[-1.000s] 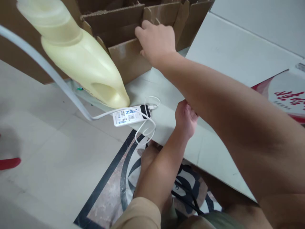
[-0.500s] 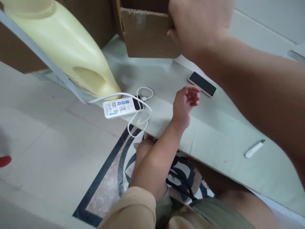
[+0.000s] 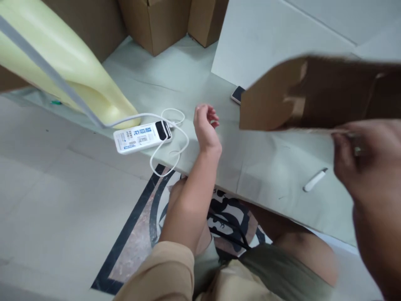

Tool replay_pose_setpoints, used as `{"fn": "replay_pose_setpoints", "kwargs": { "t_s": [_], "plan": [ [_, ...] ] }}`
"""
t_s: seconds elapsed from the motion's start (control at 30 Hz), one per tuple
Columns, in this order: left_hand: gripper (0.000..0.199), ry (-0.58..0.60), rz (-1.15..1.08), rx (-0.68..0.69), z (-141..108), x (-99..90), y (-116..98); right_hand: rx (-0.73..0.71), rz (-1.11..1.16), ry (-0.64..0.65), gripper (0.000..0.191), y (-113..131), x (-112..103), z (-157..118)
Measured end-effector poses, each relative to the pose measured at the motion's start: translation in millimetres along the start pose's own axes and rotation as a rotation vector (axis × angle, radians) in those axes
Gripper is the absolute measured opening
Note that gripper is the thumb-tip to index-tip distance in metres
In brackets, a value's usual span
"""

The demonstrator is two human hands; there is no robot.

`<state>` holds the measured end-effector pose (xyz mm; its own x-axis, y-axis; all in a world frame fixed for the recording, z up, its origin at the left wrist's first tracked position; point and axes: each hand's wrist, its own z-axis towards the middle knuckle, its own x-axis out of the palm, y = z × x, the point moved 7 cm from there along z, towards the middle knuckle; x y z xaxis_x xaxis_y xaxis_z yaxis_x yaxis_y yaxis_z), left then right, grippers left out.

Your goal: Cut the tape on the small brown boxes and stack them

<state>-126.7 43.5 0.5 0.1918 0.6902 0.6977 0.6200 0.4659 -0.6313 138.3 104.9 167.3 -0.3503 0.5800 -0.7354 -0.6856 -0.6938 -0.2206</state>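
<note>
Nearest, right of the power bank [image 3: 142, 137], the right hand [image 3: 372, 163] grips a cardboard carton [image 3: 269, 106] by its near edge. Step in hand, as judged here: handling the carton one-handed over the table [image 3: 257, 163]. Moving it calls for a firm hold on that edge and room over the phone [image 3: 238, 94]. The left hand [image 3: 207, 129] is just right of the power bank, fingers loosely curled, nothing in them. White cutter [image 3: 315, 180] lies on the table, well right of the power bank, past the left hand. Power bank itself lies at the table edge, white cable [image 3: 185, 146] plugged in and looped beside it. Yellow bottle [image 3: 103, 98] is just beyond it, to the left. Phone is farther off to the right, partly behind the carton. Carton looks open, brown inner faces showing; blur hides whether anything sits inside. Farthest, beyond the power bank, brown boxes [image 3: 169, 25] stand on the table, insides out of view.
</note>
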Motion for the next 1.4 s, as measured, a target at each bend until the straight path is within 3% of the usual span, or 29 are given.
{"fn": "replay_pose_setpoints", "kwargs": {
  "t_s": [0.1, 0.17, 0.27, 0.3, 0.4, 0.43, 0.47, 0.53, 0.63, 0.77, 0.87, 1.0, 1.1, 1.2, 1.33, 1.4],
  "plan": [
    [0.018, 0.366, 0.182, 0.267, -21, 28.5, -5, -0.092, -0.020, -0.074, 0.017, 17, -23, -40],
    [0.023, 0.597, 0.292, 0.344, -42, 49.1, 2, -0.015, 0.049, 0.013, 0.004, 25, -32, -55],
    [0.025, 0.740, 0.361, 0.327, -64, 69.0, 17, 0.075, 0.272, 0.082, 0.030, 28, -35, -68],
    [0.026, 0.754, 0.370, 0.322, -68, 73.4, 21, 0.110, 0.323, -0.018, 0.035, 23, -39, -72],
    [0.029, 0.873, 0.455, 0.338, -77, 85.2, 33, 0.347, 0.313, -0.615, 0.031, -15, -56, -103],
    [0.030, 0.931, 0.502, 0.338, -78, 87.9, 38, 0.452, 0.315, -0.749, 0.029, -30, -53, -119],
    [0.031, 0.974, 0.544, 0.333, -79, 89.4, 43, 0.546, 0.355, -0.795, 0.030, -43, -44, -133],
    [0.035, 0.976, 0.609, 0.277, -74, 88.0, 55, 0.662, 0.535, -0.662, 0.034, -63, -16, -152],
    [0.046, 0.935, 0.649, 0.200, -65, 84.6, 71, 0.673, 0.780, -0.427, 0.043, -73, 16, -175],
    [0.048, 0.956, 0.547, 0.205, -58, 86.4, 83, 0.587, 0.809, -0.323, 0.053, -74, 22, -186],
    [0.054, 0.940, 0.551, 0.225, -56, 86.3, 89, 0.477, 0.756, -0.290, 0.058, -70, 17, -180],
    [0.062, 0.928, 0.604, 0.221, -58, 87.9, 97, 0.579, 0.807, -0.208, 0.063, -73, 23, -181],
    [0.060, 0.896, 0.621, 0.206, -63, 92.3, 101, 0.574, 0.901, -0.143, 0.052, -68, 31, -180],
    [0.056, 0.896, 0.573, 0.210, -71, 98.7, 100, 0.567, 0.962, -0.196, 0.045, -65, 32, -179],
    [0.028, 0.837, 0.456, 0.147, -82, 96.4, 93, 0.777, 0.965, -0.238, 0.056, -65, 42, -188],
    [0.031, 0.812, 0.427, 0.103, -87, 92.4, 90, 0.854, 0.966, -0.239, 0.068, -63, 46, -192]
  ]
}}
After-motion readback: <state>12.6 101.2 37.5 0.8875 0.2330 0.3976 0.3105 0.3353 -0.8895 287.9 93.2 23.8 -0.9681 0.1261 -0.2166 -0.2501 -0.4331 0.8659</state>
